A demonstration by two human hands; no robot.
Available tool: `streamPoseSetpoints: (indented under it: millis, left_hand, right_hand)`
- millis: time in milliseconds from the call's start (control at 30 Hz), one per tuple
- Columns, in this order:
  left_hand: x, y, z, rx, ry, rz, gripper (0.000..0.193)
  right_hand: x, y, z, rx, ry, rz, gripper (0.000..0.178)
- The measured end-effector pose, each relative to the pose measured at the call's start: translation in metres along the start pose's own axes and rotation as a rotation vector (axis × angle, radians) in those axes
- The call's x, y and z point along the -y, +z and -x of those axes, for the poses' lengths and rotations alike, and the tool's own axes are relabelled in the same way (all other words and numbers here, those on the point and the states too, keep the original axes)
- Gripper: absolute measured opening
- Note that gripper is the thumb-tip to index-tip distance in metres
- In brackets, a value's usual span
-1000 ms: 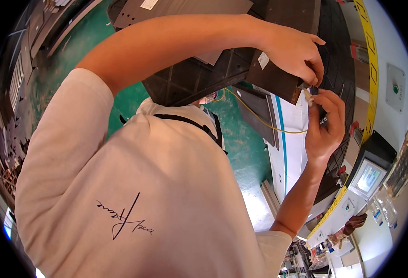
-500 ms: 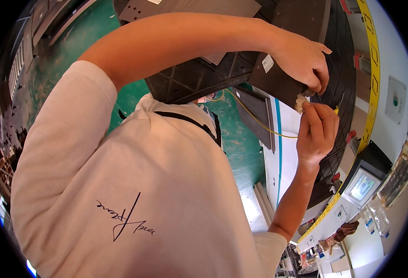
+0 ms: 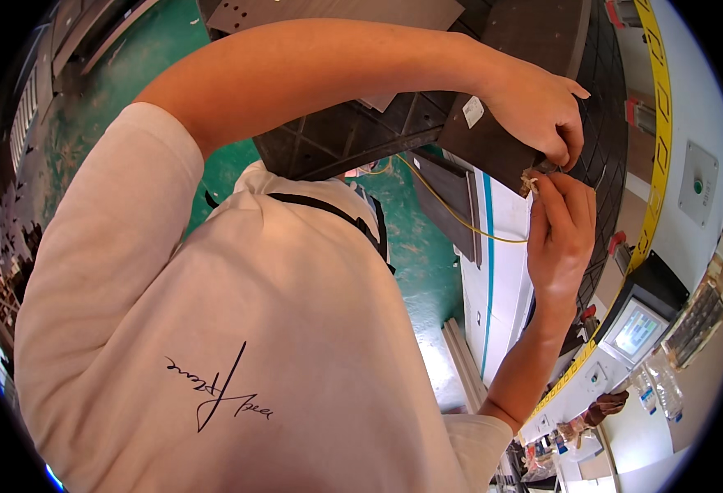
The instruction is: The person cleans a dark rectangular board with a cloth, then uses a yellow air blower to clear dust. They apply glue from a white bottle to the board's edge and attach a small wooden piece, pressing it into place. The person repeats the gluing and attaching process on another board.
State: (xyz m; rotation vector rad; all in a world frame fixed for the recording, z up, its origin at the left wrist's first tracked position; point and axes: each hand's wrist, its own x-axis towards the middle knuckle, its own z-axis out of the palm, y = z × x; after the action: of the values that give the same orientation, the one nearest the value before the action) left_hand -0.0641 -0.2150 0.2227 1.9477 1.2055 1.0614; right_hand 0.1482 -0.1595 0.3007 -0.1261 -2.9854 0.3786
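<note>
My left hand [image 3: 542,115] reaches across the top of the view, its fingers curled down at the corner of a dark brown flat panel [image 3: 493,135]. A small greyish thing shows under its fingertips, too hidden to name. Just below, my right hand [image 3: 563,218] is closed in a pinch on a small crumpled tan piece [image 3: 529,182], possibly cloth, beside the panel's edge. The fingertips of both hands nearly meet. A white label [image 3: 473,112] is stuck on the panel.
Under the panel lies a black grooved table [image 3: 353,135]. A yellow cord [image 3: 452,214] hangs below it. To the right run a yellow marked strip [image 3: 661,123], a green button plate [image 3: 697,185], a small screen [image 3: 637,330] and clear bottles [image 3: 665,390].
My right hand has moved slightly up toward the left hand, and the crumpled tan piece is now more hidden and darker. My left hand stays nearly in place.
</note>
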Motion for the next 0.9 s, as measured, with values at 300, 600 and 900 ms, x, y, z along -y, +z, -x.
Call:
streamPoseSetpoints:
  millis: [300,600,900]
  left_hand:
    - [0.002,0.001,0.004,-0.033,-0.003,-0.003,0.036]
    - [0.001,0.002,0.003,-0.032,0.021,-0.004,0.033]
    - [0.004,0.007,0.0,-0.096,0.039,0.013,0.033]
  right_hand:
    - [-0.001,0.002,-0.002,0.02,0.024,-0.069,0.027]
    - [0.0,0.0,0.011,0.056,-0.01,-0.072,0.028]
    - [-0.008,-0.013,0.009,0.059,0.193,-0.218,0.022]
